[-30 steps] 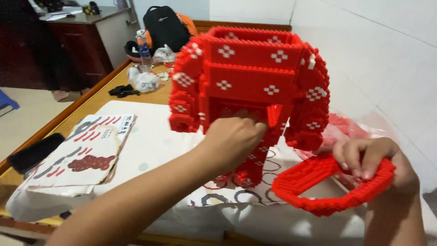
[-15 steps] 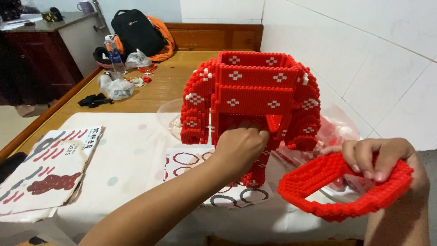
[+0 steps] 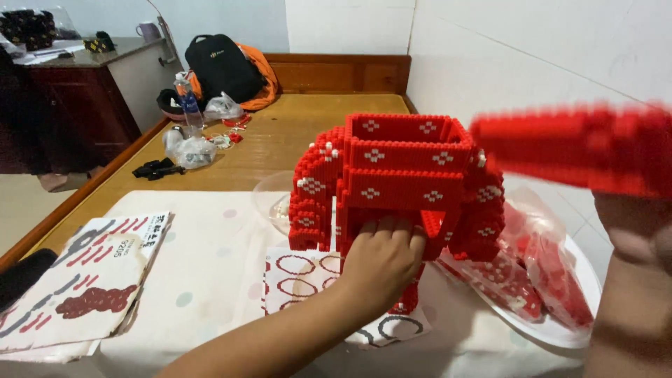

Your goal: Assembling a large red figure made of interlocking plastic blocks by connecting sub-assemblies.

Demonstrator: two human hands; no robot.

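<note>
Left hand [image 3: 381,255] presses flat against the near face of the red brick model [image 3: 402,182], fingers together: brace low, keep it upright. Right hand [image 3: 633,231] grips a blurred red brick frame [image 3: 574,147], raised right. Model stands mid-surface: hollow top, white flower dots.

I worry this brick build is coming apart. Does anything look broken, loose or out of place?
One red brick section is off the red brick model, raised in the right hand and blurred. The left hand presses the model's front. The model stands upright with no visible breaks.
</note>
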